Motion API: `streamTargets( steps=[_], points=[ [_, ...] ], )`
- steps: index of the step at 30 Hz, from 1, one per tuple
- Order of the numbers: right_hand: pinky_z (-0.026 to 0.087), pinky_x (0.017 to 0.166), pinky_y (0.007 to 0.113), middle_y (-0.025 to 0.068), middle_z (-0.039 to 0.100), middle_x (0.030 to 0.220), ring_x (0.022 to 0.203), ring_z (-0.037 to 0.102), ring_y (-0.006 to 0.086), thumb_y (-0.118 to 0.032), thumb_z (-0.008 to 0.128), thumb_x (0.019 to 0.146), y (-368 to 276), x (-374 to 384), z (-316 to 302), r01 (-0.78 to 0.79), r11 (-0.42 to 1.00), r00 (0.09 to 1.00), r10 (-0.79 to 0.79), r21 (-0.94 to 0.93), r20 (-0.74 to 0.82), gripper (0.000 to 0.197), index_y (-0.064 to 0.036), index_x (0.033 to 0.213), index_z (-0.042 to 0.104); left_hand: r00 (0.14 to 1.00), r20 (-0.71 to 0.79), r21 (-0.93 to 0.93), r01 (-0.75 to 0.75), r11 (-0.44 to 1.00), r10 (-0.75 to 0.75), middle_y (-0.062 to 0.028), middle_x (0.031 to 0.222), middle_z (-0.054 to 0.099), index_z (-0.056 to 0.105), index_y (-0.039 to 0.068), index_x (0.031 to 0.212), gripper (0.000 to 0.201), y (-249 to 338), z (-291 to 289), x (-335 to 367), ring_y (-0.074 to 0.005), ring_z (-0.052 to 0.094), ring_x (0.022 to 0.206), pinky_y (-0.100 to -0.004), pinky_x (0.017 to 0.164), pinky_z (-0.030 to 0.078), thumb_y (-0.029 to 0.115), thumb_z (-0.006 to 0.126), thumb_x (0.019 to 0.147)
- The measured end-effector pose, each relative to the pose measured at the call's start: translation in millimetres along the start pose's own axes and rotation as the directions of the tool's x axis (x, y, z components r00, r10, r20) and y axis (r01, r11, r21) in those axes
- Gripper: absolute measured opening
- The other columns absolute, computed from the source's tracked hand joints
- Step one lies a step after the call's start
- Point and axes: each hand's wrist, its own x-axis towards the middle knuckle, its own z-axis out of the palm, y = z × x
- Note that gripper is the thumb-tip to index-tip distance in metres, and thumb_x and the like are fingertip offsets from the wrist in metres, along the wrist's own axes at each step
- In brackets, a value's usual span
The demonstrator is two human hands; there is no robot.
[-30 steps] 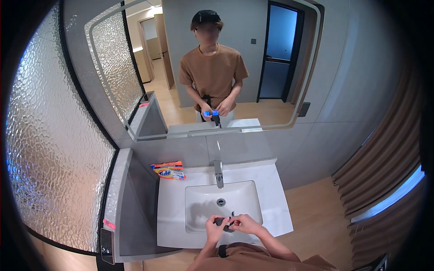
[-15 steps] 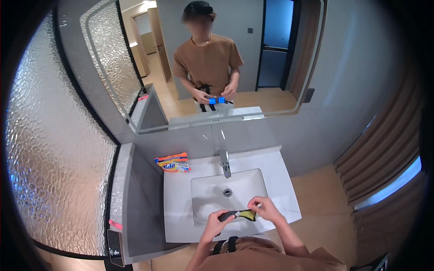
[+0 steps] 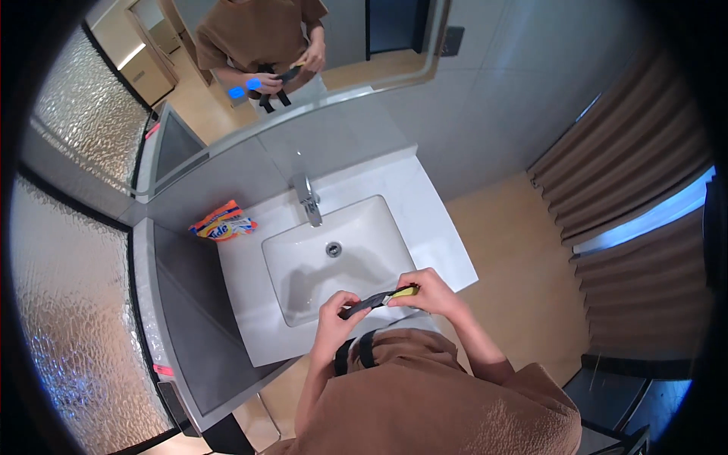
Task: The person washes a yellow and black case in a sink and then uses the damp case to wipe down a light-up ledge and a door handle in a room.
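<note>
Just over the front edge of the white sink basin (image 3: pixel 277 292), both hands hold a narrow strip of dark grey and yellow-green cloth (image 3: pixel 368 305). My left hand (image 3: pixel 336 312) pinches its dark end. My right hand (image 3: pixel 429 291) is closed on the yellow-green end, thumb beneath. A small pale piece shows on the strip between the hands. Its exact kind is not clear, and the fingers hide both ends. The strip runs almost level, rising slightly to the right.
A chrome faucet (image 3: pixel 307 200) stands behind the basin, above the drain (image 3: pixel 333 249). On the counter (image 3: pixel 252 337), an orange, white and blue packet (image 3: pixel 224 222) lies at the back left. A mirror hangs above, a textured glass panel (image 3: pixel 83 303) is at left, and brown curtains (image 3: pixel 629 152) at right.
The view has turned and tipped downward. My right hand has come down onto the yellow-green part, which earlier hung open and wider; now it is gathered in the fingers. Left grip stays.
</note>
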Motion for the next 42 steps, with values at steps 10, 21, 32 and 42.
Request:
streamTargets(
  steps=[10, 21, 32, 42],
  points=[
    [0.051, 0.066, 0.034, 0.0113, 0.069, 0.086, 0.074, 0.065, 0.0273, -0.015, 0.074, 0.087, 106, -48, -102, 0.128, 0.992, 0.973, -0.122, 0.018, -0.194, 0.015, -0.0025, 0.096, 0.074, 0.978, -0.106, 0.261, -0.149, 0.954, 0.181, -0.0176, 0.092, 0.068, 0.071, -0.002, 0.099, 0.012, 32, 122, 55, -0.0310, 0.065, 0.084, -0.0355, 0.078, 0.051, 0.006, 0.068, 0.090],
    [0.049, 0.071, 0.039, 0.0102, 0.067, 0.081, 0.076, 0.061, 0.0316, -0.008, 0.070, 0.087, 131, -23, -191, 0.382, 0.911, 0.839, -0.412, -0.154, -0.356, 0.009, -0.0013, 0.090, 0.065, 0.978, -0.204, -0.068, 0.024, 0.997, -0.037, -0.0060, 0.099, 0.059, 0.056, 0.007, 0.125, 0.028, 38, 207, 97, -0.0072, 0.051, 0.076, -0.0249, 0.066, 0.044, 0.017, 0.059, 0.100],
    [0.048, 0.063, 0.034, 0.0109, 0.067, 0.078, 0.068, 0.065, 0.0266, -0.013, 0.072, 0.089, 85, -51, -225, 0.319, 0.920, 0.939, -0.339, 0.226, 0.056, 0.018, -0.0032, 0.097, 0.061, 0.874, -0.270, 0.609, -0.170, 0.775, 0.403, -0.0060, 0.096, 0.066, 0.065, 0.009, 0.085, 0.035, 43, 305, 80, -0.0284, 0.061, 0.092, -0.0396, 0.082, 0.044, 0.030, 0.084, 0.063],
    [0.052, 0.067, 0.040, 0.0122, 0.071, 0.083, 0.076, 0.067, 0.0336, -0.015, 0.075, 0.084, 63, -107, -265, 0.283, 0.957, 0.921, -0.252, -0.065, 0.298, 0.020, -0.0035, 0.097, 0.065, 0.853, -0.250, 0.514, -0.284, 0.809, 0.458, -0.0095, 0.100, 0.068, 0.066, 0.007, 0.103, 0.042, 60, 316, 60, -0.0325, 0.065, 0.090, -0.0408, 0.076, 0.051, 0.022, 0.079, 0.065]
  ],
)
